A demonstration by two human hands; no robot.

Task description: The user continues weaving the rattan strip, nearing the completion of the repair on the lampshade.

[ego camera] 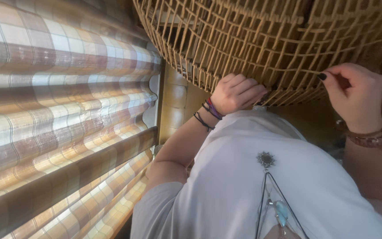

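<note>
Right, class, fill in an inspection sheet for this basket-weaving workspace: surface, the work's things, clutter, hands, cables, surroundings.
Surface: nothing seen; the woven basket rests against the person's white shirt.
Work's things: open-lattice basket of tan strips; one loose strip runs across to the right hand.
Clutter: nothing seen.
Hands: left hand closed on the basket's lower edge, cord bracelets on its wrist; right hand pinches the strip's end, beaded bracelet on its wrist, dark nail polish.
Cables: nothing seen; only a thin black necklace cord with a pendant on the shirt.
Surroundings: checked brown-and-cream fabric on the left; beyond it too dim to tell.
</note>
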